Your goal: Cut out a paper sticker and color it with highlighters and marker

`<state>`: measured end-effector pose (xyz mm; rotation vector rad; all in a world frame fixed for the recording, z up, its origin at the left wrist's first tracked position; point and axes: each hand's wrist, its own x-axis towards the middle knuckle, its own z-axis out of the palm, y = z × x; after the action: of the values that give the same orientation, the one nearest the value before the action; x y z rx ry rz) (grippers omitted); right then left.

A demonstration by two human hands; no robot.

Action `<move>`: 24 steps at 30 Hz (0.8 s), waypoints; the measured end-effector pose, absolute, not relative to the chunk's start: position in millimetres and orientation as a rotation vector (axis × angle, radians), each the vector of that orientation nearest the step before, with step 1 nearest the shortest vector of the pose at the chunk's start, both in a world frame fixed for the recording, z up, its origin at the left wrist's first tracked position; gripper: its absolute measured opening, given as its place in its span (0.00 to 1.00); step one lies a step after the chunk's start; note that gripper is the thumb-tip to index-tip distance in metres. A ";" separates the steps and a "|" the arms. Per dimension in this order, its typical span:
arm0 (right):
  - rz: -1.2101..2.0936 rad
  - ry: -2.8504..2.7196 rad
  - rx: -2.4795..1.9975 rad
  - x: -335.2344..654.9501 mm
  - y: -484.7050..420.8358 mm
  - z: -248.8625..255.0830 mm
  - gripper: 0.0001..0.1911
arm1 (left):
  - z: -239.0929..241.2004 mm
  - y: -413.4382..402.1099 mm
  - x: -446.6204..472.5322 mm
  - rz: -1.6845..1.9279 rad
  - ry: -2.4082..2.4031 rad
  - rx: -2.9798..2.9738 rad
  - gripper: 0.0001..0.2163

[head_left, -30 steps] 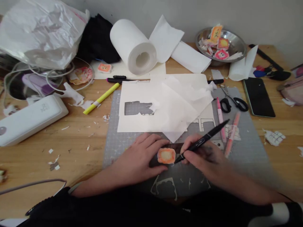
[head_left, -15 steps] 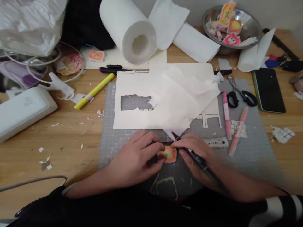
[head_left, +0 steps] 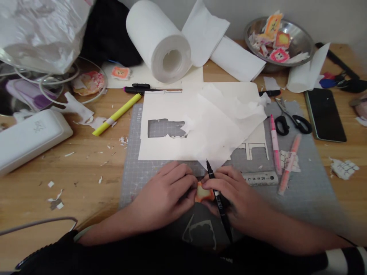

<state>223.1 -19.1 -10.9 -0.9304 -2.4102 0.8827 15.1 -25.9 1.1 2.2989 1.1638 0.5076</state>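
Between my hands is a small puffy paper cutout [head_left: 204, 194], pale yellow in the middle with an orange border. My left hand [head_left: 168, 193] is closed, pinching its left side. The fingers of my right hand [head_left: 233, 191] grip its right side, and a black marker pen [head_left: 218, 200] is tucked between those fingers, uncapped tip pointing away from me. Both hands rest over the grey cutting mat [head_left: 130, 168]. Just beyond them lie a white card sheet [head_left: 160, 148] with cut-out openings and a crumpled thin tissue [head_left: 218, 114]. My fingers hide part of the cutout.
Right of the hands are a steel ruler [head_left: 258, 178], two pink markers [head_left: 274, 145], scissors [head_left: 286, 118] and a phone [head_left: 326, 114]. A yellow marker [head_left: 117, 114] and white power bank [head_left: 36, 139] lie left. Behind stand a paper roll [head_left: 157, 42] and a metal bowl [head_left: 305, 44] of paper pieces.
My right hand has closed in on the cutout's right side, and the pen has swung more upright. The whole view has shifted slightly.
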 end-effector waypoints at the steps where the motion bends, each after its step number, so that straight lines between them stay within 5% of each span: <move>1: 0.890 -2.413 -0.932 223.3 -19.3 -11.2 0.10 | 1.5 -25.5 14.9 0.508 1.176 2.312 0.07; 14: 0.988 -2.393 -0.961 222.6 -18.4 -9.4 0.13 | 5.1 -11.3 -11.4 0.863 1.769 2.085 0.06; 24: 0.983 -2.352 -0.962 222.6 -15.2 -10.5 0.14 | 7.1 -30.1 15.6 0.147 1.382 2.210 0.17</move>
<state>222.6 -15.2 -10.5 -0.9625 -2.3522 0.9825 15.6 -30.1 7.1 2.2096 1.3822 0.1471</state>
